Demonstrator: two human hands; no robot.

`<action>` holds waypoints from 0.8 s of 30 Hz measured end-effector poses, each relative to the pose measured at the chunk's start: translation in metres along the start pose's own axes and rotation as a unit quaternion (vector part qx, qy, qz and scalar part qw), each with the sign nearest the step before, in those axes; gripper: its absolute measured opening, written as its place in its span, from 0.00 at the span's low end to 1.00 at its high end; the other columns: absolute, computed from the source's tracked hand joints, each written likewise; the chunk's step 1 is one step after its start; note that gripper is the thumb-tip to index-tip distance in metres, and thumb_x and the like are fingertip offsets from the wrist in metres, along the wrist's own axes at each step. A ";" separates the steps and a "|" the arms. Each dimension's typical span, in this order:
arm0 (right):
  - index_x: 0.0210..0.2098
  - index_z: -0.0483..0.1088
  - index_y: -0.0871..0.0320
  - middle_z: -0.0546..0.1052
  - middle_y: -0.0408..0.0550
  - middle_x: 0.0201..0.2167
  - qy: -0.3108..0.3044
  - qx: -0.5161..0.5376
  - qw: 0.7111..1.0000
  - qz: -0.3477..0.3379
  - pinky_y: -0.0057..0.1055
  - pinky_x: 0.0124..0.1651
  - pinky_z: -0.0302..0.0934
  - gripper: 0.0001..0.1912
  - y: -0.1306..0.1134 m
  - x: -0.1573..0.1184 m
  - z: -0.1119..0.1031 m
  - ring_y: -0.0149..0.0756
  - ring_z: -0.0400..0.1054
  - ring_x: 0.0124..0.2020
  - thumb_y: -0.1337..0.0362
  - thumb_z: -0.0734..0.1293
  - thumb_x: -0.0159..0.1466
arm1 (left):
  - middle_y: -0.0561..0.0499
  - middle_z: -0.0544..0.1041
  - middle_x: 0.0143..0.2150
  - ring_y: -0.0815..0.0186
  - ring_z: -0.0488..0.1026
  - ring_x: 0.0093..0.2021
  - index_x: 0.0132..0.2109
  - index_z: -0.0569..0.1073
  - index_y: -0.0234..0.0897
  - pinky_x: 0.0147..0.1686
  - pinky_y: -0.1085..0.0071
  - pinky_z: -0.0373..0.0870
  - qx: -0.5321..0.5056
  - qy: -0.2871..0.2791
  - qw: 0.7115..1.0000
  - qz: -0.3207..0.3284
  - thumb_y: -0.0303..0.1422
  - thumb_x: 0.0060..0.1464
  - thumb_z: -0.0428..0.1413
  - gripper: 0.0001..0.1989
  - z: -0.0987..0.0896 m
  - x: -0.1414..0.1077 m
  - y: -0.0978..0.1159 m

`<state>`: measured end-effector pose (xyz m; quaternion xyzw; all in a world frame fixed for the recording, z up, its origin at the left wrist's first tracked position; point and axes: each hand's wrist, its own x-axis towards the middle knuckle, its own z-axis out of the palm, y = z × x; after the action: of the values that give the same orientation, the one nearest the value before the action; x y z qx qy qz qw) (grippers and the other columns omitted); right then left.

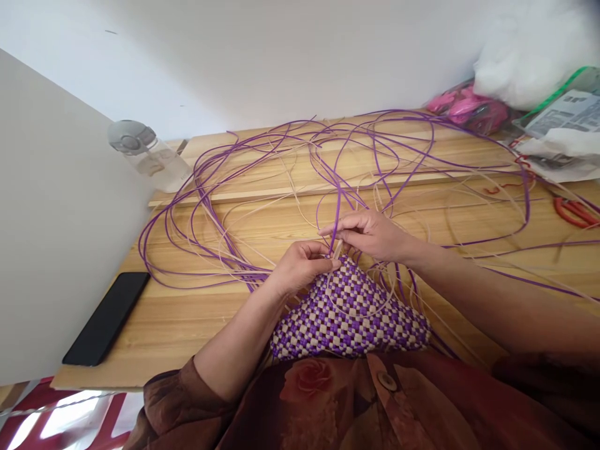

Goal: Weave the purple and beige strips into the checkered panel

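My left hand (pixel 300 267) pinches the upper tip of a checkered purple-and-cream woven piece (pixel 349 306) between thumb and fingers, which are closed narrow on it. The woven piece lies right in front of my brown patterned shirt (pixel 328 400), at the near edge of the pale wooden table (pixel 187 331). My right hand (pixel 372 236) is at the same tip, its thumb and fingers drawn narrow around an upright purple strand (pixel 337 219) and a short flat cream strand (pixel 338 249); I cannot tell which of the two they grip. Long loose purple and cream strands (pixel 206 194) loop out across the table. To my left lie a black rectangular phone (pixel 107 319) and a clear bottle with a grey lid (pixel 147 153); far right, red-handled scissors (pixel 574 211)
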<state>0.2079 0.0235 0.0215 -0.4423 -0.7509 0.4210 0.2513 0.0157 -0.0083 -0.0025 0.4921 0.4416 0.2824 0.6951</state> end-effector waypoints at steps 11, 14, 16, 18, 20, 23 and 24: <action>0.34 0.78 0.59 0.75 0.52 0.32 -0.027 -0.284 0.934 -0.217 0.35 0.46 0.55 0.13 0.009 -0.009 -0.027 0.39 0.65 0.39 0.67 0.61 0.65 | 0.56 0.71 0.21 0.75 0.60 0.18 0.32 0.76 0.35 0.20 0.75 0.50 0.012 0.005 0.998 -0.053 0.39 0.42 0.66 0.14 -0.003 0.003 -0.004; 0.33 0.76 0.59 0.75 0.50 0.33 -0.086 -0.258 0.937 -0.218 0.36 0.49 0.54 0.11 -0.010 -0.020 -0.027 0.38 0.65 0.40 0.66 0.61 0.66 | 0.58 0.69 0.19 0.76 0.58 0.17 0.30 0.75 0.35 0.19 0.75 0.49 0.006 0.002 0.998 -0.058 0.38 0.41 0.66 0.12 -0.001 0.001 -0.001; 0.33 0.74 0.60 0.75 0.49 0.33 -0.095 -0.208 0.955 -0.190 0.34 0.46 0.55 0.11 -0.019 -0.020 -0.021 0.36 0.66 0.38 0.65 0.62 0.66 | 0.58 0.69 0.19 0.77 0.58 0.17 0.31 0.76 0.34 0.20 0.75 0.49 0.000 -0.009 0.999 -0.047 0.37 0.41 0.67 0.12 0.000 0.000 0.001; 0.33 0.74 0.61 0.75 0.47 0.31 -0.061 -0.173 0.974 -0.135 0.30 0.39 0.55 0.10 -0.019 -0.015 -0.012 0.33 0.66 0.34 0.64 0.62 0.66 | 0.58 0.71 0.21 0.77 0.59 0.18 0.31 0.76 0.34 0.21 0.75 0.52 -0.019 -0.016 0.999 -0.032 0.36 0.41 0.67 0.12 0.002 -0.001 0.002; 0.33 0.74 0.61 0.76 0.45 0.29 -0.008 -0.167 0.982 -0.092 0.28 0.36 0.54 0.09 -0.013 -0.009 -0.005 0.31 0.66 0.31 0.64 0.63 0.65 | 0.57 0.73 0.23 0.77 0.62 0.20 0.31 0.76 0.34 0.23 0.76 0.54 -0.047 -0.019 0.998 -0.024 0.35 0.40 0.68 0.12 0.003 0.000 0.000; 0.35 0.74 0.60 0.76 0.44 0.28 0.051 -0.185 0.979 -0.065 0.27 0.34 0.53 0.08 -0.001 -0.009 -0.003 0.30 0.66 0.29 0.63 0.65 0.63 | 0.55 0.73 0.24 0.75 0.64 0.22 0.31 0.76 0.33 0.25 0.76 0.56 -0.080 -0.020 0.996 -0.028 0.34 0.38 0.69 0.13 0.002 0.003 -0.005; 0.35 0.74 0.60 0.76 0.44 0.28 0.059 -0.191 0.978 -0.056 0.27 0.33 0.53 0.08 0.001 -0.012 -0.005 0.30 0.66 0.28 0.62 0.65 0.63 | 0.55 0.74 0.24 0.75 0.65 0.23 0.31 0.76 0.33 0.25 0.76 0.57 -0.087 -0.022 0.995 -0.032 0.34 0.37 0.69 0.14 0.001 0.003 -0.006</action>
<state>0.2174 0.0156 0.0231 -0.4635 -0.8251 0.2282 0.2288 0.0183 -0.0082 -0.0091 0.4210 0.4158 0.2865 0.7535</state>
